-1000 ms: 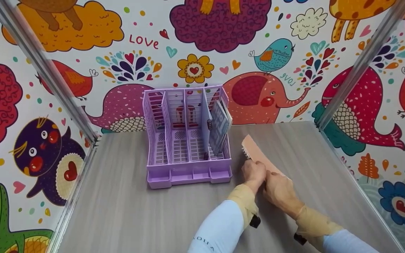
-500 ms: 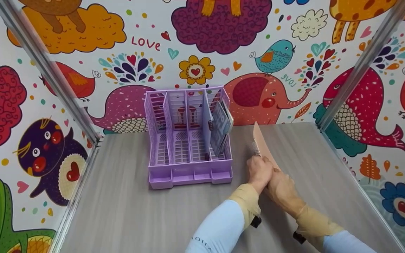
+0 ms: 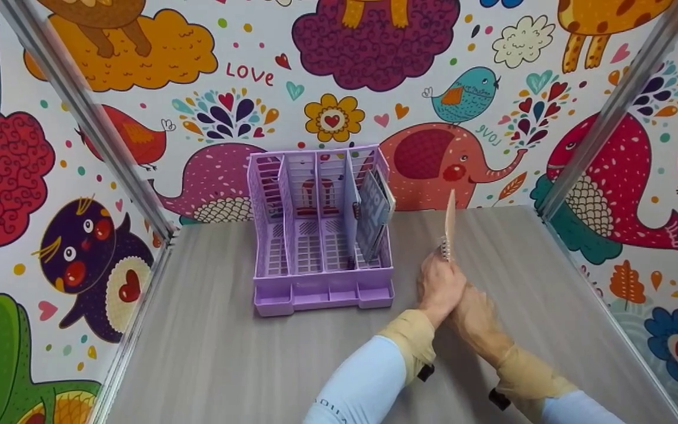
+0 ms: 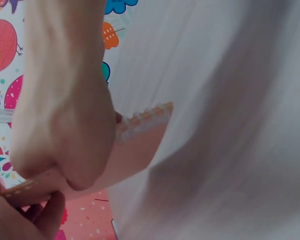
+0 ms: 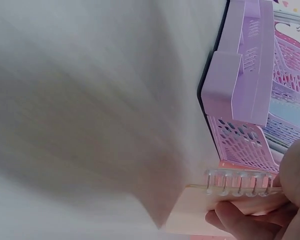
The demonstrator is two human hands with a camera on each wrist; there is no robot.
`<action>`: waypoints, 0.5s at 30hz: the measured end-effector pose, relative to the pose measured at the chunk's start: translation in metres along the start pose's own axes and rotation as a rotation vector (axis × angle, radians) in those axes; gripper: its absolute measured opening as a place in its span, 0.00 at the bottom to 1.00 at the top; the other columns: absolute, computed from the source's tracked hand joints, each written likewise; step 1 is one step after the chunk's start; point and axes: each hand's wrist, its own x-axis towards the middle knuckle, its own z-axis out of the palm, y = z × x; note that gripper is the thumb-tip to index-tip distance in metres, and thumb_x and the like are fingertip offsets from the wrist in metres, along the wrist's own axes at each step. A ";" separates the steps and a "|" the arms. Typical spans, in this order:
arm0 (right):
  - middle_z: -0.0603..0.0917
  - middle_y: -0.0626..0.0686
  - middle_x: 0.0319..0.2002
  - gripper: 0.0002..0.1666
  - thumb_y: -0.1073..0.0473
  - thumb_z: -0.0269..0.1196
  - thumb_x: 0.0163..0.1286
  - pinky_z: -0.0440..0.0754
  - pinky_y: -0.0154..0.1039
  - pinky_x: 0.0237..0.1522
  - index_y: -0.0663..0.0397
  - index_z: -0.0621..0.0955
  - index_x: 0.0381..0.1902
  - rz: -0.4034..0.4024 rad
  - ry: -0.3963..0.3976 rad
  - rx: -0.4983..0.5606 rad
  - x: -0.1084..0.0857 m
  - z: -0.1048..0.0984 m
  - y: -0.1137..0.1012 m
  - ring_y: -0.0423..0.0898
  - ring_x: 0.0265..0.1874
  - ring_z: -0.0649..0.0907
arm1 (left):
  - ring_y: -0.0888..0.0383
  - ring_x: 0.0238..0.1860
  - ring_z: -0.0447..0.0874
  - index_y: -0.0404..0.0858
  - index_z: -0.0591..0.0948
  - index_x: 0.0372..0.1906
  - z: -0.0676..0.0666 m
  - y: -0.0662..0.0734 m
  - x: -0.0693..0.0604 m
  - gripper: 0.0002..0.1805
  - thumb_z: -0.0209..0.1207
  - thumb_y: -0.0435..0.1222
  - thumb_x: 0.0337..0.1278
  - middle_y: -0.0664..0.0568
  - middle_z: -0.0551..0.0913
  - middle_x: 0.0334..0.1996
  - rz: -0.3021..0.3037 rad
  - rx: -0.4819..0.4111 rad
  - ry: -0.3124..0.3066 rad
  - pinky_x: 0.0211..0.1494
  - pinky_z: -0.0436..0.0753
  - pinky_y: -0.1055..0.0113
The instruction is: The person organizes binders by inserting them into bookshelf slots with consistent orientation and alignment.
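Note:
Both my hands hold a pale peach notebook (image 3: 450, 218) with a clear ring binding, to the right of the purple rack (image 3: 321, 288). Seen from the head, the notebook stands nearly edge-on, its far end pointing toward the wall. My left hand (image 3: 442, 285) grips it near the rings, and my right hand (image 3: 475, 315) grips its near part, close against the left. The left wrist view shows fingers pinching the notebook (image 4: 132, 157) across its width. In the right wrist view the rings (image 5: 240, 182) face the rack; the near part is hidden by the hands.
The rack has several upright compartments and small front trays. Its rightmost compartment holds books, one with a grey-blue cover (image 3: 372, 218). A grey wood-grain table (image 3: 215, 353) lies beneath, with a patterned wall (image 3: 333, 59) behind and metal posts (image 3: 627, 88) at both sides.
The notebook has turned from slanting left with its cover showing to nearly edge-on. Its far end has moved right and away. The left hand has shifted slightly right with it.

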 end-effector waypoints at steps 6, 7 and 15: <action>0.87 0.72 0.31 0.09 0.68 0.66 0.66 0.89 0.71 0.46 0.68 0.80 0.28 0.032 -0.025 0.017 -0.006 -0.002 -0.004 0.75 0.37 0.90 | 0.50 0.54 0.94 0.42 0.87 0.60 -0.009 0.001 -0.002 0.17 0.53 0.36 0.78 0.50 0.93 0.50 0.028 0.067 -0.115 0.57 0.91 0.59; 0.87 0.71 0.30 0.09 0.67 0.67 0.67 0.89 0.70 0.46 0.68 0.79 0.28 0.037 -0.031 0.028 -0.006 -0.003 -0.005 0.73 0.36 0.90 | 0.51 0.55 0.94 0.44 0.87 0.63 -0.010 0.001 -0.002 0.18 0.53 0.37 0.79 0.51 0.93 0.53 0.028 0.074 -0.135 0.58 0.91 0.59; 0.83 0.59 0.21 0.11 0.68 0.66 0.64 0.85 0.60 0.26 0.61 0.77 0.23 -0.014 0.021 0.142 -0.007 -0.008 -0.005 0.53 0.25 0.85 | 0.53 0.51 0.94 0.49 0.82 0.73 -0.020 0.005 0.000 0.24 0.54 0.38 0.78 0.53 0.92 0.52 0.145 0.131 -0.150 0.55 0.91 0.61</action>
